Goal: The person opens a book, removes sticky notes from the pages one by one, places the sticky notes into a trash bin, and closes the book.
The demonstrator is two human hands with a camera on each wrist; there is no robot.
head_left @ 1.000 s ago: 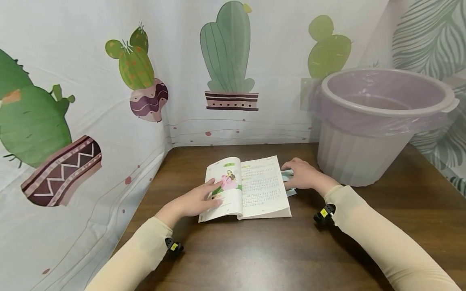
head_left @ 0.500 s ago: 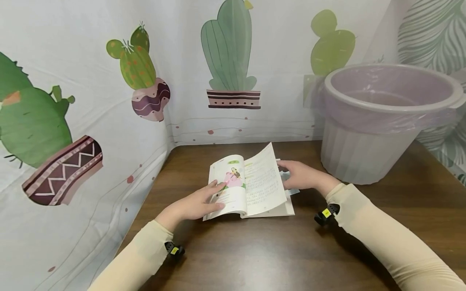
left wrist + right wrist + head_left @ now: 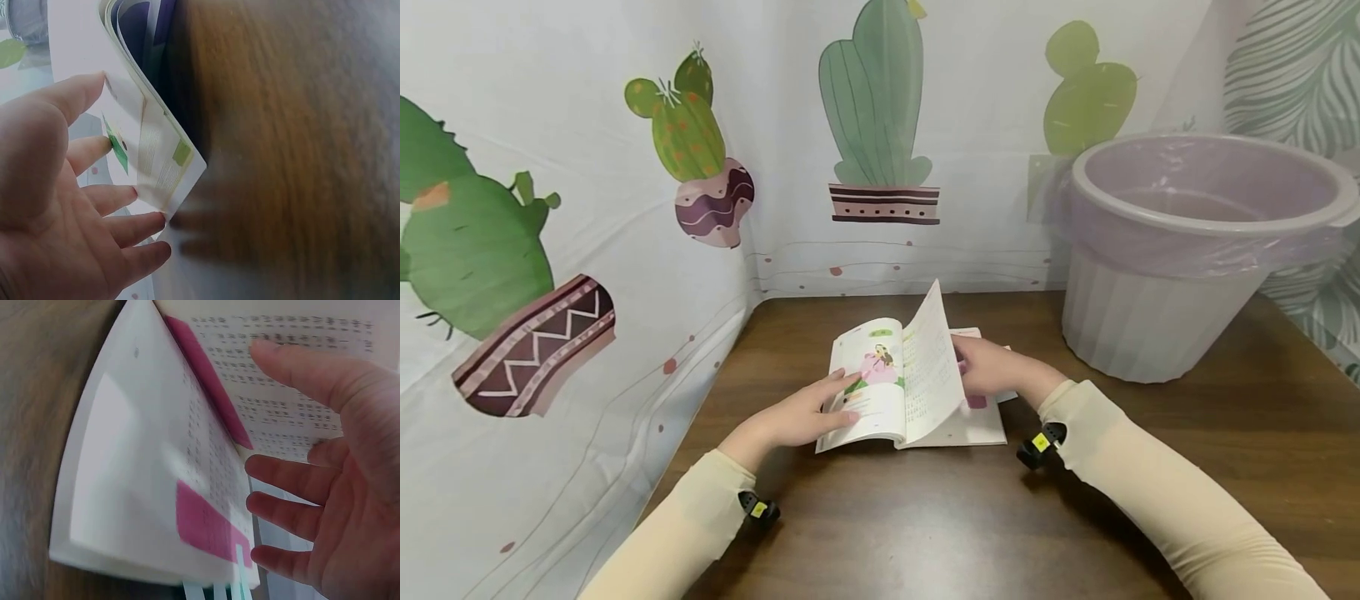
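Observation:
An open book (image 3: 871,423) lies on the table, its left page printed with a bee-like figure on a pink flower. My left hand (image 3: 805,414) rests on that left page with its fingers spread. One right-hand page (image 3: 934,375) stands raised and curved toward the left. My right hand (image 3: 992,368) is behind this page. In the right wrist view, the thumb (image 3: 281,362) touches the lifted page's printed side, and the other fingers are extended. Below lies the newly bared page (image 3: 125,475) with a pink block. Pale blue-green strips (image 3: 219,591) stick out at the book's edge.
A large bin (image 3: 1150,317) lined with a translucent purple bag stands at the table's back right. A white cloth with cactus prints (image 3: 880,108) hangs behind and to the left. The brown wooden table (image 3: 895,525) runs to the front.
My right hand has moved left, pushing the right-hand page up and over toward the left. The pink-marked page beneath has come into view. The left hand stays on the left page.

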